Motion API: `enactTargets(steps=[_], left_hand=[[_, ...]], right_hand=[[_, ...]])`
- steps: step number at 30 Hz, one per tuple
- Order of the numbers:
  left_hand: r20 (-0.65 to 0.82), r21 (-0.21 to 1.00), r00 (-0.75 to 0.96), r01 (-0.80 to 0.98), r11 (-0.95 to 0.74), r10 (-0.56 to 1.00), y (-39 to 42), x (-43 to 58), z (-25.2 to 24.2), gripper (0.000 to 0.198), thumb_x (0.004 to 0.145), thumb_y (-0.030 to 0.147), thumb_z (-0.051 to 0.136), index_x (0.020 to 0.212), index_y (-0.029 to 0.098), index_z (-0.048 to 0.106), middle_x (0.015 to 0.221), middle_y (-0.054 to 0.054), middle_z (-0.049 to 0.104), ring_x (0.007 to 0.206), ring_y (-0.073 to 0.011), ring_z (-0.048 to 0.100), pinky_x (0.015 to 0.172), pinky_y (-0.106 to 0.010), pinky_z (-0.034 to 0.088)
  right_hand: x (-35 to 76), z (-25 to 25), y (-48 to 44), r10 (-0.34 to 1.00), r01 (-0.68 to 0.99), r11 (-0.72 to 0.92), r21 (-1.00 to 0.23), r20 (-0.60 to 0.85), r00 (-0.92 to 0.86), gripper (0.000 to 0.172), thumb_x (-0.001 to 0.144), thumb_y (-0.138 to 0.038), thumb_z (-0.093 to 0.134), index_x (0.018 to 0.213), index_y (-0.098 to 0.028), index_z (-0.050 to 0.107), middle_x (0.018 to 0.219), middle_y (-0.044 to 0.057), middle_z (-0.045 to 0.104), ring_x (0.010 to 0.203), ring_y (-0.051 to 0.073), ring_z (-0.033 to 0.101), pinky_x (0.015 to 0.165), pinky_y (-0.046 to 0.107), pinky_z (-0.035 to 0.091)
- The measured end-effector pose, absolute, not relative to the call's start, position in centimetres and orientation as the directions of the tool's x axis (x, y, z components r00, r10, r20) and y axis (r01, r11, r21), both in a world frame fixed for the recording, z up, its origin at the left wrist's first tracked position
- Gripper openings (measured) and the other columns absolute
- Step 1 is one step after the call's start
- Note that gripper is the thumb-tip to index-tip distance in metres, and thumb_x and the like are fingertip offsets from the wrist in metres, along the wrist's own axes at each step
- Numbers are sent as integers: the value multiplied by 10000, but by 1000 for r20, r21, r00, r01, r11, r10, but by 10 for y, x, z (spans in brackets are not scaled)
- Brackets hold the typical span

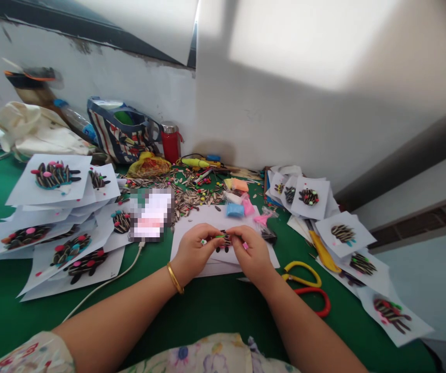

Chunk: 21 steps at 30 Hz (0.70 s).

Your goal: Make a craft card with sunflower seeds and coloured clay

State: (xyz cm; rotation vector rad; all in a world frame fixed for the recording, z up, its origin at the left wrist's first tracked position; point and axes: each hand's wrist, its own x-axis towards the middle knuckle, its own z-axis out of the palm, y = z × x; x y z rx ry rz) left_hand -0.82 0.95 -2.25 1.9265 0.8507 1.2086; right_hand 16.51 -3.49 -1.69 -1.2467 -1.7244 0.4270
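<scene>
A small striped sunflower-seed figure [224, 242] with bits of green and pink shows between my two hands over white paper [187, 220]. My left hand [196, 249], with a gold bangle on its wrist, is closed, its thumb and fingertips at the figure's left side. From the right, my right hand [253, 255] closes its thumb and finger on the figure's other edge. The fingers partly cover it, so I cannot tell whether it is lifted or rests on the paper. Beyond it lie blue clay [234, 210] and pink clay [248, 206] in small bags.
Finished-looking seed pictures on paper sheets [52, 181] are stacked left, others [346, 233] right. Scissors [304, 274] lie beside my right forearm. A phone [150, 215] with a cable, loose sunflower seeds [195, 197], a red flask [171, 144] and a striped bag [119, 132] stand beyond.
</scene>
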Motion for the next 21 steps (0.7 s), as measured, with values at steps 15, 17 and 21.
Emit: enactTargets(steps=[15,17,21], left_hand=[[403,824,364,254,-506,839,6,-6,-26,136,789,297,717,705,195,684,691,5,664,661,-134,601,635,-251,464],[393,823,361,273,-498,846,5,-7,-24,186,792,314,713,666,188,656,662,8,640,640,-131,582,616,-250,447],[395,826,417,229,-516,818,6,-7,-21,176,893,288,580,776,198,675,760,-10,679,746,-145,615,720,-270,465]], right_hand=[[167,-19,-34,870,588,417,-693,492,-36,199,911,-179,491,1026,-234,643,951,42,672,891,187,620,808,341,497],[167,-19,-34,870,594,415,-689,492,-37,197,907,-177,493,1021,-231,644,950,41,673,889,186,620,805,338,496],[167,-19,-34,872,602,411,-685,489,-39,192,903,-180,495,1010,-230,647,947,40,676,887,188,621,807,341,495]])
